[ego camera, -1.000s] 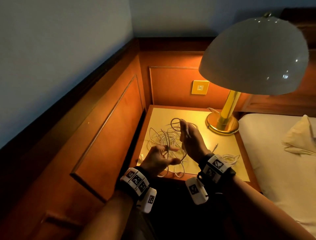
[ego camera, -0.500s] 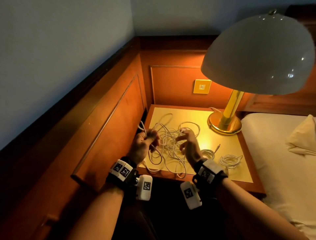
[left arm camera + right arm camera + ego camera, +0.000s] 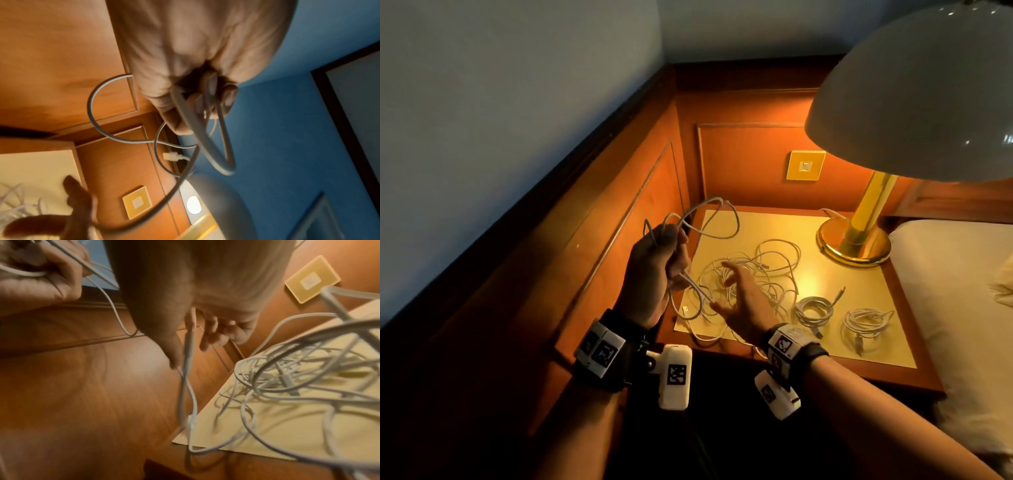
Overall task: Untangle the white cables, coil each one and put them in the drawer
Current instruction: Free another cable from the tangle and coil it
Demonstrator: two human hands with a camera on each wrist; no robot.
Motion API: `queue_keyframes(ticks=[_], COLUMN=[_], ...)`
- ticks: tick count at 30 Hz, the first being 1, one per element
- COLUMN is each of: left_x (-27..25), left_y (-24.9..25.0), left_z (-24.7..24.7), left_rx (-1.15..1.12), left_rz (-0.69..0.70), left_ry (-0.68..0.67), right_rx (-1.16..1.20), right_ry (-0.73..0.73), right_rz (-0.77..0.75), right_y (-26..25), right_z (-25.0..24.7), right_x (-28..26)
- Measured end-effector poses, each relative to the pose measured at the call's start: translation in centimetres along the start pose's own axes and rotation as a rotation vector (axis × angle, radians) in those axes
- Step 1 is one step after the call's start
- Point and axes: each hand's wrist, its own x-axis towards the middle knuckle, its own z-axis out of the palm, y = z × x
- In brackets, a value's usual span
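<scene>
My left hand (image 3: 661, 260) is raised over the nightstand's left edge and grips several loops of one white cable (image 3: 737, 224). In the left wrist view its fingers (image 3: 205, 100) curl round those loops (image 3: 89, 105), and a plug (image 3: 170, 156) dangles below. A strand runs down from this fist to my right hand (image 3: 722, 286), which hovers with spread fingers over the tangle of white cables (image 3: 763, 270). In the right wrist view the strand (image 3: 188, 353) passes loosely between thumb and fingers (image 3: 211, 334). Two coiled cables (image 3: 813, 310) (image 3: 866, 323) lie at the front right. No drawer is in view.
The nightstand top (image 3: 774, 226) is boxed in by wood panelling on the left and back, with a wall switch (image 3: 805, 166) behind. A brass lamp base (image 3: 854, 243) stands at the back right under a wide shade (image 3: 914, 92). A bed (image 3: 962, 308) borders the right side.
My left hand has lifted up and to the left with its cable loops. My right hand has dropped toward the front of the tangle and spread its fingers.
</scene>
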Motion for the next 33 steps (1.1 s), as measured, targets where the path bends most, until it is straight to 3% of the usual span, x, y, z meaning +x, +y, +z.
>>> queue_keyframes(ticks=[4,8,11,14,18,20,23,25,29,33], left_x=[-1.2,-1.5,-1.1,-1.0,-1.5,-2.2,-3.7,-4.9,-7.2,-9.0], left_y=[-1.4,-3.8,-5.9,-7.2,-7.4,-7.4,-7.9,-8.1,-9.3,-10.9], left_z=[-0.6,-1.6,-3.1,-4.1,-3.6,-2.9,-1.2,0.4,3.8,6.9], left_rx=[0.143,0.361,0.456,0.626,0.858,0.908,0.951,0.986,1.07,1.219], left_rz=[-0.035,-0.106,-0.172,-0.183,-0.249,-0.292,-0.373,-0.397,-0.454,-0.541], left_ry=[0.116,0.238,0.27,0.231,0.086,0.004,-0.148,-0.236,-0.426,-0.654], right_rx=[-0.491,-0.715,-0.558,-0.256,0.065,0.252,0.77,0.975,0.777,0.751], right_ry=[-0.338,-0.489,-0.394,-0.253,-0.096,-0.102,-0.167,-0.106,0.086,-0.028], right_rz=[-0.042,-0.08,-0.115,-0.102,-0.041,0.025,0.201,0.286,0.374,0.452], right_y=[0.2,0.7,0.4,-0.3,-2.5,-3.2,-3.3,-3.5,-3.1,-1.1], right_z=[1.0,1.3,0.9,-0.7,-3.8,-5.6,-7.7,-8.6,-9.4,-10.3], right_x=[1.3,1.9,1.6,0.2,-4.0,-6.1,-9.0,-10.9,-13.6,-15.8])
